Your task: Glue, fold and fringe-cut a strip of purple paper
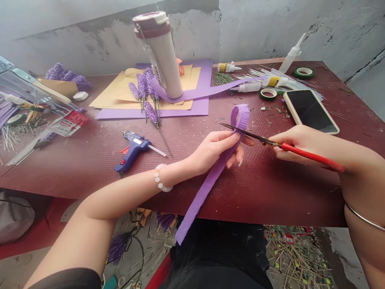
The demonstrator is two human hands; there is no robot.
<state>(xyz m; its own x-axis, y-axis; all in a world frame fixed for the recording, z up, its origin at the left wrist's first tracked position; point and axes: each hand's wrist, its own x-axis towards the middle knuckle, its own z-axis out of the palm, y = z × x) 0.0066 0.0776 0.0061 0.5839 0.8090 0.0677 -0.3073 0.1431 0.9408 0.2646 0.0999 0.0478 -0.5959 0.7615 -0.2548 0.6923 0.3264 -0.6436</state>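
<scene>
Between the thumb and fingers of my left hand (224,146) is a purple paper strip (207,186). Its upper end curls into a loop with a finely fringed edge, and the plain lower end hangs past the table's front edge. My right hand (293,142) grips red-handled scissors (309,156). The scissor blades lie across the strip just above my left thumb, pointing left. Whether the blades are fully closed is too small to tell. Another purple strip (204,93) stretches behind, from the tumbler toward the glue bottles.
A blue glue gun (134,151) lies left of my left hand. Behind stand a tumbler (165,60) and purple flowers (144,86) on paper sheets (116,94). A phone (313,110), green tape (303,72) and a glue bottle (290,56) are at the right.
</scene>
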